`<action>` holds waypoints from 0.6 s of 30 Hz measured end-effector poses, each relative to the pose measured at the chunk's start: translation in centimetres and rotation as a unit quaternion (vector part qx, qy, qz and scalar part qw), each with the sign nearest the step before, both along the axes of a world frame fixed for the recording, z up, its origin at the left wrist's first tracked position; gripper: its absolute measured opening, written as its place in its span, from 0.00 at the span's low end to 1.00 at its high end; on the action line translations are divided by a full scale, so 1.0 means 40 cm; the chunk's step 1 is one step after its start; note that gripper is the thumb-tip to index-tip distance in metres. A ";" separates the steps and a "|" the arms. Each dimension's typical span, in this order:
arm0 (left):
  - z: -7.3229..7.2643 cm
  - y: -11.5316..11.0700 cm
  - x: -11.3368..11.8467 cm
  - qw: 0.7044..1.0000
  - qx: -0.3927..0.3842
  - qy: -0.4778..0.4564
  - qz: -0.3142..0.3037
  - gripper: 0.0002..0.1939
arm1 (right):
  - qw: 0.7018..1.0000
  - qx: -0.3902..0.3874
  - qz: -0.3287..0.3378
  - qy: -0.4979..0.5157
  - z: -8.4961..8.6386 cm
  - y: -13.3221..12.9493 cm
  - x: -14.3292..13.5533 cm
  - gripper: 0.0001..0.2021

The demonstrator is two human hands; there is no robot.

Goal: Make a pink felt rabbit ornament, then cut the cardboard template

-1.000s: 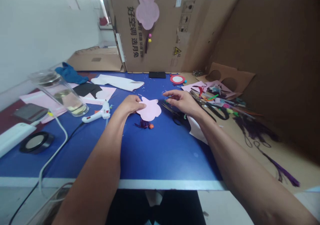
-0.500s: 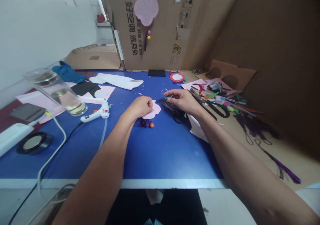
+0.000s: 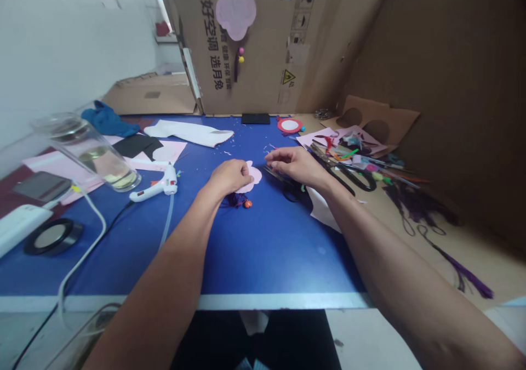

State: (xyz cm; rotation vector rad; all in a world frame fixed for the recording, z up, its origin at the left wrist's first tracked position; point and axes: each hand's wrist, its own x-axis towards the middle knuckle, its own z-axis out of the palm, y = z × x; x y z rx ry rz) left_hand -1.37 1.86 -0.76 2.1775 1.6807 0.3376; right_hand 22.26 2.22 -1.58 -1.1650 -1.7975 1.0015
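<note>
My left hand [image 3: 232, 176] is closed on the edge of a pink scalloped paper cutout [image 3: 255, 176], held low over the blue table. Just below it lie dark purple threads [image 3: 236, 199] and an orange bead [image 3: 247, 204]. To the right, my right hand [image 3: 293, 164] has its thumb and fingers curled together, and whatever sits between the tips is too small or hidden to name. Under that hand are dark-handled scissors [image 3: 291, 190], partly covered by it. A white paper piece [image 3: 322, 208] lies beneath my right wrist.
At left are a glue gun [image 3: 158, 186], a glass bottle [image 3: 96, 156], black tape [image 3: 53, 236] and a power strip [image 3: 24, 225]. Larger scissors [image 3: 353, 175], paper scraps and purple tassels [image 3: 464, 268] lie at right. A cardboard wall [image 3: 267, 57] with a hanging pink cutout [image 3: 236, 8] stands behind.
The view has shifted slightly. My right fingers have drawn closer together, and the small green bit seen at their tips no longer shows. My left hand still holds the pink cutout.
</note>
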 end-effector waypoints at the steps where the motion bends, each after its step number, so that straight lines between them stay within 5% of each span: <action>1: 0.000 0.000 0.001 1.000 0.000 0.002 0.003 0.08 | 1.000 -0.003 0.001 0.001 0.000 0.000 0.000 0.16; 8: 0.008 -0.003 0.010 1.000 -0.017 0.013 0.023 0.09 | 1.000 0.000 0.010 -0.018 -0.013 0.010 0.004 0.16; 12: 0.006 -0.005 0.013 0.999 -0.011 0.013 0.037 0.08 | 0.992 0.073 0.013 -0.097 -0.018 0.010 0.004 0.13; 18: -0.001 -0.007 0.014 0.998 -0.006 -0.004 0.061 0.08 | 0.927 0.204 0.059 -0.309 -0.005 -0.022 -0.012 0.24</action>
